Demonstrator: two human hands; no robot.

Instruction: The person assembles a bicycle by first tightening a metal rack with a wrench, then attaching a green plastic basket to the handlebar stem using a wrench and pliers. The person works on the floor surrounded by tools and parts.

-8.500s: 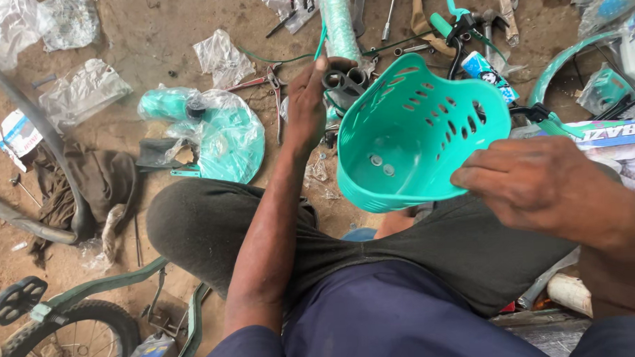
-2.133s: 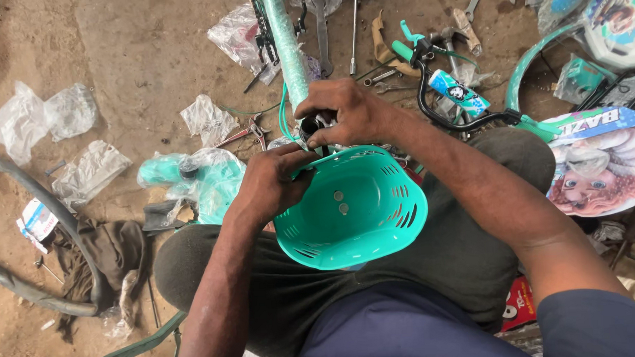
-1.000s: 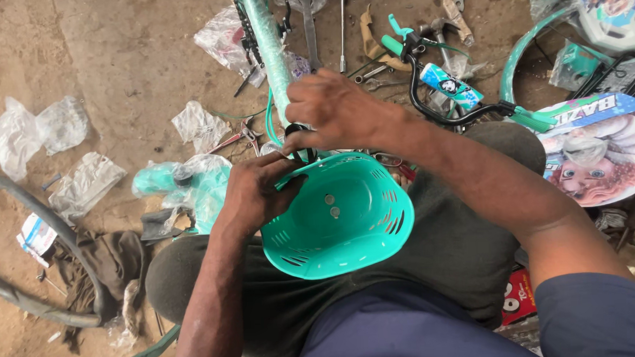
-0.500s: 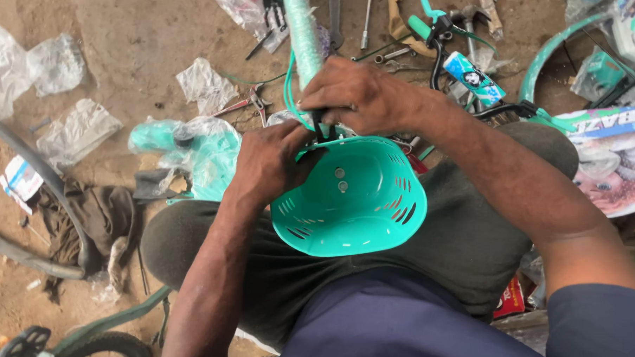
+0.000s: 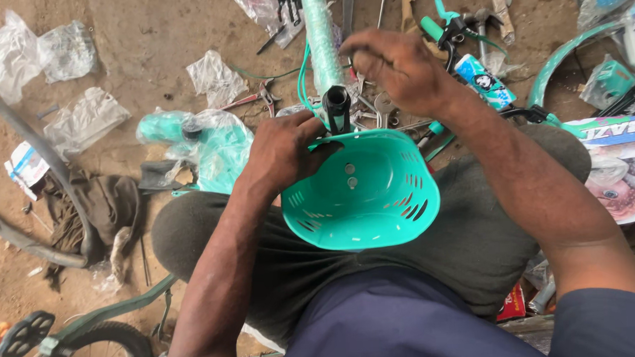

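Head view, single frame. The teal plastic basket (image 5: 364,194) lay over the person's lap, its open side facing up, its far rim pressed against a black tube end (image 5: 337,106) of the plastic-wrapped teal bicycle frame (image 5: 321,37). The left hand (image 5: 283,148) gripped the basket's far rim, fingers curled over the edge and clenched on it, thumb just beside the black tube. The right hand (image 5: 398,70) hovered above and just behind the tube, fingers loosely bent; whether they pinched anything small could not be told. Two fasteners showed in the basket's back wall. On the dirt floor (image 5: 144,37) lay pliers (image 5: 255,97), crumpled clear bags (image 5: 83,120), teal handlebar grips (image 5: 442,19) and a dark rag (image 5: 86,208).
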